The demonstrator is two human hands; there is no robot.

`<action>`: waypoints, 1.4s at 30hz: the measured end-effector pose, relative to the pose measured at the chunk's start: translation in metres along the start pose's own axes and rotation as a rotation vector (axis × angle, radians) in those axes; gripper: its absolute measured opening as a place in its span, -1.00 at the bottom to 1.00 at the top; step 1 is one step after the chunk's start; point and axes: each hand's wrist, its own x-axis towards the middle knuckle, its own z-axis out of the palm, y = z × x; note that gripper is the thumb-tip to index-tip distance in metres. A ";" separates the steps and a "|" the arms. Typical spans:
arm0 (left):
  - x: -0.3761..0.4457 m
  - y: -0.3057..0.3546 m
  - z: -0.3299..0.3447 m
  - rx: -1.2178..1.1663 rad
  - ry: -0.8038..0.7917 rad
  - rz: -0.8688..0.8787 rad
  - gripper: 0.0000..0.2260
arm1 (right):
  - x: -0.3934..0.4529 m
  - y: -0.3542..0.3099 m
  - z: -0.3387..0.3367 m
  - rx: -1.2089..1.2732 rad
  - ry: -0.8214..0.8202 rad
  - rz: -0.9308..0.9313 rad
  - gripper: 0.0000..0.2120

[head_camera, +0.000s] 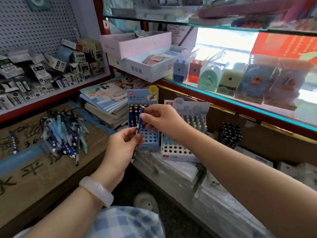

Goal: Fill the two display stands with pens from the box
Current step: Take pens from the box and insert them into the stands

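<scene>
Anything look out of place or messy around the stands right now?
Yes: loose blue pens lie in a jumbled heap on the brown cardboard box, one stray dark blue pen apart at left.

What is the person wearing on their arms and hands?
Both forearms are bare, with no sleeves, gloves or rings visible. The left wrist carries a smooth, pale pink, translucent bangle. The left hand and right hand wear nothing.

The box is matt brown cardboard with glossy blue tape. The 2 stands look like printed card. The shelf is glass. The bangle is smooth, glossy.
</scene>
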 end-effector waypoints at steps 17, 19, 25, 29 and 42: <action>0.047 -0.024 -0.100 0.895 -0.042 0.138 -0.64 | 0.063 0.044 0.002 -0.419 0.310 0.079 -0.88; 0.052 -0.026 -0.106 0.900 -0.036 0.126 -0.64 | 0.071 0.051 0.010 -0.437 0.300 0.079 -0.88; 0.066 -0.034 -0.114 0.939 -0.071 0.131 -0.62 | 0.092 0.066 0.032 -0.508 0.229 0.106 -0.86; 0.072 -0.038 -0.116 0.939 -0.084 0.126 -0.62 | 0.099 0.072 0.037 -0.604 0.192 0.142 -0.83; 0.069 -0.044 -0.118 1.022 -0.118 0.161 -0.67 | 0.105 0.080 0.025 -0.475 0.114 0.126 -0.85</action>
